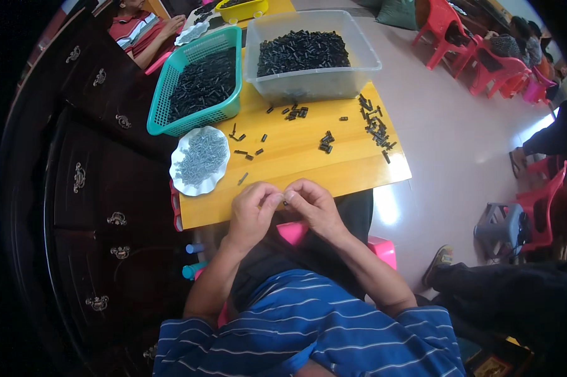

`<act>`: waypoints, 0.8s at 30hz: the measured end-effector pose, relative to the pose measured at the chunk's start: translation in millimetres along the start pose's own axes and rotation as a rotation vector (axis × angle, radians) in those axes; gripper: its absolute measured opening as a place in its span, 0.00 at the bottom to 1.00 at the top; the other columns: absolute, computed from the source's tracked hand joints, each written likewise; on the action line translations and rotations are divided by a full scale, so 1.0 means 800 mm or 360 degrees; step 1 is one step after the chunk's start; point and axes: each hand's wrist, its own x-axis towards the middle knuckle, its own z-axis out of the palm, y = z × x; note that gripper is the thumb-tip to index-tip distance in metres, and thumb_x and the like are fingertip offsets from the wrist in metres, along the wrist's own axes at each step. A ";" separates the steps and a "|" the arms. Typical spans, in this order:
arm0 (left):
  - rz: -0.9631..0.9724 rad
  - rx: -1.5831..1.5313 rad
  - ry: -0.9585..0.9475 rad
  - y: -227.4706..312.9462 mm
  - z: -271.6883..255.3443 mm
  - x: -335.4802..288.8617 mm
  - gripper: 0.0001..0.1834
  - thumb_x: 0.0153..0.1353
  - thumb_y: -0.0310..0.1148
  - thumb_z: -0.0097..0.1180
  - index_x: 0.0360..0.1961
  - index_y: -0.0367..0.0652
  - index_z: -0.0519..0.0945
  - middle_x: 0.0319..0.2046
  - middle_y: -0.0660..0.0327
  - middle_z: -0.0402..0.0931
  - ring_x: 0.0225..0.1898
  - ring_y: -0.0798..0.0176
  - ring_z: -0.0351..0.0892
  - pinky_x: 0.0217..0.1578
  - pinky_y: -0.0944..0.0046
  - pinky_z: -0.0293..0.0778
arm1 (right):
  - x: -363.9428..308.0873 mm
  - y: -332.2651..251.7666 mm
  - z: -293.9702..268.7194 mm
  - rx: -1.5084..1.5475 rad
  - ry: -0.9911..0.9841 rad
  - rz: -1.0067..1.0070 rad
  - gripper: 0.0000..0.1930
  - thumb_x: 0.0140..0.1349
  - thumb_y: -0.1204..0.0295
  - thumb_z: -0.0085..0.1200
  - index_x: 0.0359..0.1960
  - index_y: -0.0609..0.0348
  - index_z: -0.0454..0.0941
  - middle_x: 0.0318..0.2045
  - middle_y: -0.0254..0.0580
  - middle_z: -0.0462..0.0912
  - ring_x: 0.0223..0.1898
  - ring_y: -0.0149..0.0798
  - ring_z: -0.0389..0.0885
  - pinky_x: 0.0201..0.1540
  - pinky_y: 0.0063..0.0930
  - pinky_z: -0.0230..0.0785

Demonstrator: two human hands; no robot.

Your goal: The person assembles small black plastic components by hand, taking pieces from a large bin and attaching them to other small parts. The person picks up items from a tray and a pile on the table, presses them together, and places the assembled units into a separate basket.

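From where I stand, the yellow wooden desk (296, 166) carries work that looks far from over. At its far side, the clear rectangular plastic tub (315, 86) holds a deep heap of short black pieces (305, 53); beside it, the teal perforated plastic basket (202, 118) is heaped with more dark ones. Which heap is finished I can't tell. The left hand (252, 210) and right hand (318, 210) meet at the near edge, so one small item seems in progress. The white scalloped dish (182, 184) still has plenty of thin silvery pins (200, 157). Loose black bits (376, 129) lie scattered across the desk, apparently left to handle. The right fingers pinch a tiny dark piece (286, 203); the left fingers bunch against it, their grip hidden.
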 end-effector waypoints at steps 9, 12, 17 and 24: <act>-0.0064 -0.0127 0.0048 0.011 0.008 0.003 0.03 0.65 0.23 0.60 0.38 0.34 0.82 0.29 0.60 0.80 0.30 0.69 0.80 0.34 0.68 0.75 | 0.005 -0.004 -0.007 0.0343 0.0151 0.0203 0.06 0.75 0.66 0.53 0.44 0.54 0.76 0.30 0.31 0.80 0.30 0.23 0.76 0.35 0.16 0.68; 0.0001 -0.0090 0.0106 0.011 0.012 0.004 0.03 0.63 0.24 0.62 0.36 0.36 0.82 0.31 0.54 0.82 0.31 0.56 0.83 0.33 0.61 0.77 | 0.004 -0.012 -0.003 0.0460 0.0164 0.0280 0.06 0.75 0.66 0.52 0.45 0.54 0.75 0.30 0.31 0.79 0.31 0.24 0.77 0.35 0.17 0.69; 0.0142 -0.0010 0.0156 0.012 0.018 0.009 0.03 0.62 0.24 0.63 0.36 0.37 0.82 0.30 0.53 0.82 0.31 0.54 0.82 0.32 0.60 0.77 | 0.003 -0.014 -0.004 0.0452 0.0138 0.0265 0.06 0.76 0.66 0.52 0.45 0.53 0.74 0.31 0.31 0.80 0.32 0.24 0.77 0.36 0.17 0.69; 0.0165 0.0088 0.0024 0.013 0.013 0.014 0.04 0.61 0.21 0.64 0.36 0.33 0.82 0.30 0.55 0.82 0.31 0.62 0.84 0.34 0.67 0.78 | 0.005 -0.008 -0.006 0.0453 0.0097 0.0206 0.06 0.76 0.66 0.51 0.45 0.54 0.73 0.31 0.30 0.79 0.32 0.23 0.77 0.35 0.17 0.68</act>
